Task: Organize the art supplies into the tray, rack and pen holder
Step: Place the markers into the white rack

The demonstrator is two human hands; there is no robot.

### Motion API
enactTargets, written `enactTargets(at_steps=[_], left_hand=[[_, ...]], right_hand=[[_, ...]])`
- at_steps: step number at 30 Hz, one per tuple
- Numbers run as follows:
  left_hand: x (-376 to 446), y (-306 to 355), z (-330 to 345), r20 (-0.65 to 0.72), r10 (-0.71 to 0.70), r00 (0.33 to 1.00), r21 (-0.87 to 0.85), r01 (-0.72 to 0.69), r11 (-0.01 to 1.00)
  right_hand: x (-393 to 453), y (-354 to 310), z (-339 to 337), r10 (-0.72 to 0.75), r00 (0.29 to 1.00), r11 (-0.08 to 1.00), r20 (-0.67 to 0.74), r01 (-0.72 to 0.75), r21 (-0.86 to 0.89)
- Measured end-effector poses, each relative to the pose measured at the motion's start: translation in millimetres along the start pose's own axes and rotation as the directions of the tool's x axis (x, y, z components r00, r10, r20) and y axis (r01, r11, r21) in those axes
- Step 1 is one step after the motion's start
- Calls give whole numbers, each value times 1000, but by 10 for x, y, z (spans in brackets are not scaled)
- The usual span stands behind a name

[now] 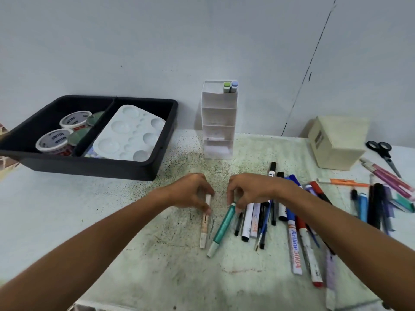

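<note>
My left hand (190, 191) pinches the upper end of a pale peach marker (205, 223) that lies on the table. My right hand (249, 189) pinches the top of a teal marker (221, 227) lying beside it. A white tiered rack (219, 122) stands at the back centre with a green and a blue marker (230, 86) in its top slot. The black tray (155, 162) at the left holds paint pots (65, 133) in one half and a white palette (130, 133) in the other. A cream pen holder (336, 144) stands at the right.
A heap of markers, pens and brushes (292, 223) lies right of my hands. More pens (377, 205), an orange highlighter (343, 182) and pink markers (390, 178) lie further right. Black scissors (384, 153) rest beside the pen holder. A wall rises behind the table.
</note>
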State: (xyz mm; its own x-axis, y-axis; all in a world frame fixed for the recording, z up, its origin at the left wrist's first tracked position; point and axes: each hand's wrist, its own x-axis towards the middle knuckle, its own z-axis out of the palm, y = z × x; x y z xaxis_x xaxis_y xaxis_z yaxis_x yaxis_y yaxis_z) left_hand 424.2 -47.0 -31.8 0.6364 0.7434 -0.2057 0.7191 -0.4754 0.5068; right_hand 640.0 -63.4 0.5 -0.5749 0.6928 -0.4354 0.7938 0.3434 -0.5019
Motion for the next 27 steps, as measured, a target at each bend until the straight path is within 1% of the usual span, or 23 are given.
enactTargets(at_steps=[2, 3, 5, 6, 8, 10, 12, 15, 17, 20, 22, 24, 26, 27], left_hand=[[-7, -18, -11, -8, -19, 1000, -42, 19, 999], [-14, -31, -21, -10, -34, 999, -74, 33, 997], [-33, -52, -41, -4, -66, 998, -152, 64, 986], [-39, -67, -50, -4, -79, 997, -191, 77, 979], [-42, -105, -65, -20, -104, 994, -277, 94, 956], [-41, -146, -89, -55, -127, 990, -368, 98, 925], [-44, -158, -116, -77, -137, 988, -427, 91, 900], [-60, -138, -169, -68, -144, 987, -457, 98, 884], [-68, -125, -222, -37, -153, 988, -512, 112, 851], [-80, -94, -360, -41, -151, 988, -598, 97, 796], [-95, -46, -515, -83, -147, 986, -610, 66, 790], [-133, 49, -741, -160, -126, 979, -585, 8, 811], [-176, 176, -1018, -254, -100, 962, -548, -59, 835], [-197, 241, -1156, -308, -88, 947, -528, -93, 844]], right_hand=[[-19, 54, -82, -16, 1000, 982, -2, 16, 186], [-32, 84, -117, -32, 999, 953, -4, 31, 302], [-56, 138, -141, -38, 999, 830, -14, 40, 556], [-61, 154, -133, -29, 999, 758, -21, 36, 651], [-53, 183, -93, -6, 999, 626, -44, 38, 779], [-22, 206, -61, 9, 997, 511, -72, 57, 858], [14, 203, -35, 43, 994, 456, -103, 72, 887], [83, 174, 4, 156, 965, 480, -212, 114, 870], [105, 141, -7, 207, 940, 510, -271, 133, 850], [93, 77, -101, 231, 925, 477, -303, 163, 864], [58, -12, -201, 247, 907, 470, -340, 195, 861], [-17, -158, -347, 228, 880, 537, -417, 243, 807], [-123, -338, -563, 163, 842, 615, -515, 321, 720], [-183, -428, -684, 124, 818, 628, -562, 374, 683]])
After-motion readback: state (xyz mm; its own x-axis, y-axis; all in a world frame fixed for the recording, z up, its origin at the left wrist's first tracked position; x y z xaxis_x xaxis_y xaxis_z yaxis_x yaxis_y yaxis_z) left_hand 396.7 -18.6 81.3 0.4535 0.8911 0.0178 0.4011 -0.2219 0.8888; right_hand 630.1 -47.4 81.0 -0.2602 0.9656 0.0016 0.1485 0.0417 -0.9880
